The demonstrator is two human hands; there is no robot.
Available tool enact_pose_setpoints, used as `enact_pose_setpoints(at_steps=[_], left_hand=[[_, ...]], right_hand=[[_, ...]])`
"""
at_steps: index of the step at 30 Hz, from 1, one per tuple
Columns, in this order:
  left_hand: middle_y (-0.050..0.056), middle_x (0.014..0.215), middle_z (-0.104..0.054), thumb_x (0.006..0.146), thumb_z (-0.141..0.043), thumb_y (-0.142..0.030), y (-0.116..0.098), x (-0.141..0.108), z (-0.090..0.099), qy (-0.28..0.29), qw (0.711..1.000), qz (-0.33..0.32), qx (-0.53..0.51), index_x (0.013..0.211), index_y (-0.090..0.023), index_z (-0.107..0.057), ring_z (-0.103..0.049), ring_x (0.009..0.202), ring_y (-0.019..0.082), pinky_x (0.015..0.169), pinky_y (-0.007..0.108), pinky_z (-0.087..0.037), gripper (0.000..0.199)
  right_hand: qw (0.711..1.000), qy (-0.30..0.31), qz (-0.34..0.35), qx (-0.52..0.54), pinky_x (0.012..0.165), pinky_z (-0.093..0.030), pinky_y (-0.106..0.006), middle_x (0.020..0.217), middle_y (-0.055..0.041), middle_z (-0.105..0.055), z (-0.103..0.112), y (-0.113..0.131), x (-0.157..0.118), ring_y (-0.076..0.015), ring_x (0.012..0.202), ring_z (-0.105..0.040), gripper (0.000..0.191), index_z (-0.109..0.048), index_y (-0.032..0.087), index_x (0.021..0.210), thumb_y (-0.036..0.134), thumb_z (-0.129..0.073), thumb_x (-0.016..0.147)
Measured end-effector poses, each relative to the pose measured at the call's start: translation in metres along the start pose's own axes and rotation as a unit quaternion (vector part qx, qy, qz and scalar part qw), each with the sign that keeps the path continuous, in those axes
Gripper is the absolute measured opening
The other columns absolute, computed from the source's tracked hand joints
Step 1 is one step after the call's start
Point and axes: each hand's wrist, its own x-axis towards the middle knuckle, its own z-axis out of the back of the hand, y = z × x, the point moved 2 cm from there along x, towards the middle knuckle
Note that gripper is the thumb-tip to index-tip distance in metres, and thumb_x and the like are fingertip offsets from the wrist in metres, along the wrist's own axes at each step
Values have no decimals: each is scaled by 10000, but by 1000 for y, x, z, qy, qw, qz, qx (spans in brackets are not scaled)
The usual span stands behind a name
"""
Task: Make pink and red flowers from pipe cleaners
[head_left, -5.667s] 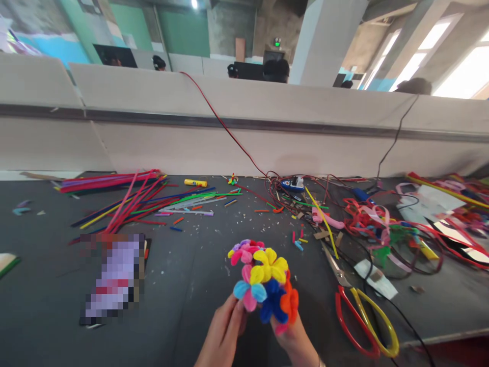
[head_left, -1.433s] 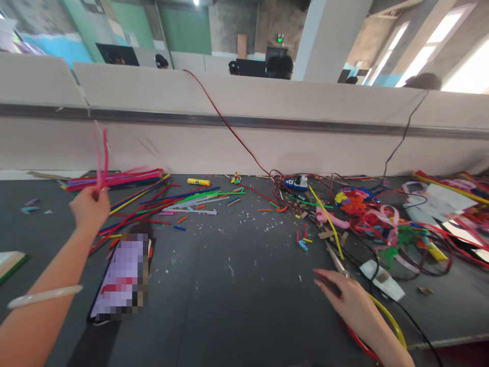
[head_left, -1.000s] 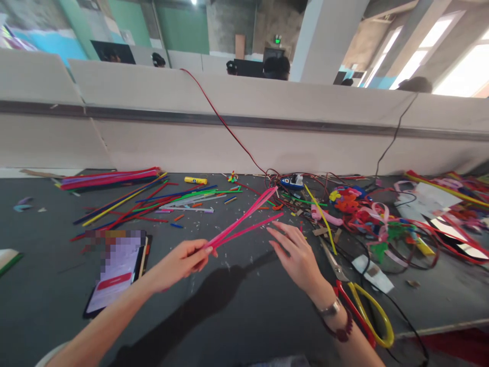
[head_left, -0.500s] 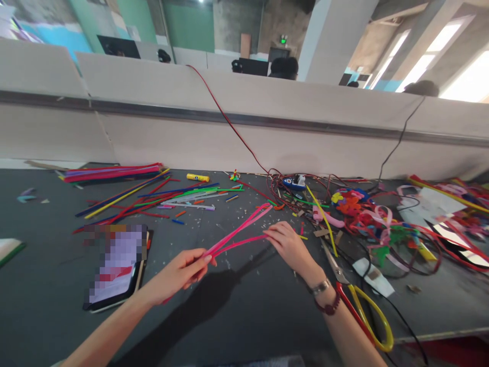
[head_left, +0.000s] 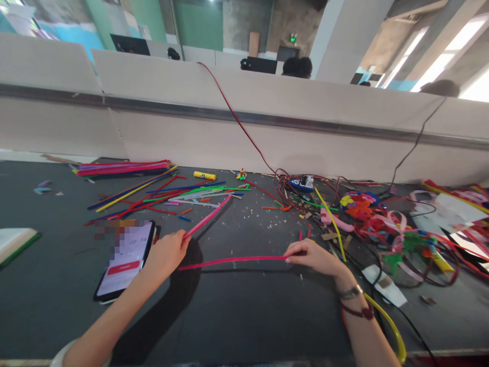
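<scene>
Head: right hand closed on strip

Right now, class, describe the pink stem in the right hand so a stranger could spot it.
Over the dark table, find the right hand. It pinches one end of the pink stem, which runs sideways toward the left hand. That direction sets it apart from the pink length in the left hand, which slants away.

Left hand clutching a pink bundle — and the right hand pinches the end of one pink strip, just above the dark worktop (part-hidden scissors nearby) — phone beside the left.
</scene>
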Motion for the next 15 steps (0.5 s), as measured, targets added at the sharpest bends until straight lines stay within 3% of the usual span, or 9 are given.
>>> enact_pose_setpoints(at_steps=[2, 4, 6, 9, 12, 15], left_hand=[[171, 927, -648, 804, -418, -287, -14, -3, 7, -40, 999, -8, 23, 975, -145, -589, -549, 988, 351, 800, 435, -396, 280], [152, 1050, -625, 825, -403, -294, -41, -12, 14, -95, 990, -93, 39, 1061, -164, -571, -531, 1039, 315, 858, 415, -387, 317], [109, 1043, -640, 831, -418, -311, -73, -21, 13, -44, 980, -194, 2, 1028, -202, -601, -565, 988, 269, 838, 369, -422, 290], [98, 985, -657, 838, -443, -303, -108, -33, -9, 41, 949, -309, -40, 970, -206, -631, -600, 897, 229, 753, 313, -462, 250], [64, 840, -661, 857, -416, -219, -116, -30, -41, 49, 937, -343, -52, 934, -201, -637, -616, 781, 189, 692, 278, -466, 234], [51, 856, -635, 870, -373, -155, -107, -17, -63, 24, 937, -344, -59, 960, -195, -628, -600, 819, 171, 722, 264, -456, 273]], right_hand=[[999, 27, -1, 21, 674, -446, -235, 771, -27, -665, 1, -7, 0, -146, 724, -591, 230, -702, 162, 815, 338, -565, 759], [998, 47, -7, 48, 664, -438, -236, 752, -26, -662, -3, -12, 5, -143, 708, -579, 232, -706, 158, 793, 348, -585, 741], [993, 47, -17, 108, 635, -421, -227, 709, -19, -656, -9, -14, 14, -132, 669, -559, 218, -709, 149, 754, 346, -626, 708], [978, 9, -33, 207, 589, -387, -209, 659, -6, -639, -21, -18, 29, -104, 610, -522, 220, -703, 135, 737, 343, -662, 679], [967, -4, -45, 252, 540, -360, -199, 644, -16, -634, -32, -26, 41, -81, 554, -494, 263, -692, 108, 742, 363, -646, 697], [949, 20, -63, 308, 502, -352, -199, 634, -42, -638, -43, -34, 48, -71, 506, -480, 302, -694, 80, 771, 367, -660, 683]])
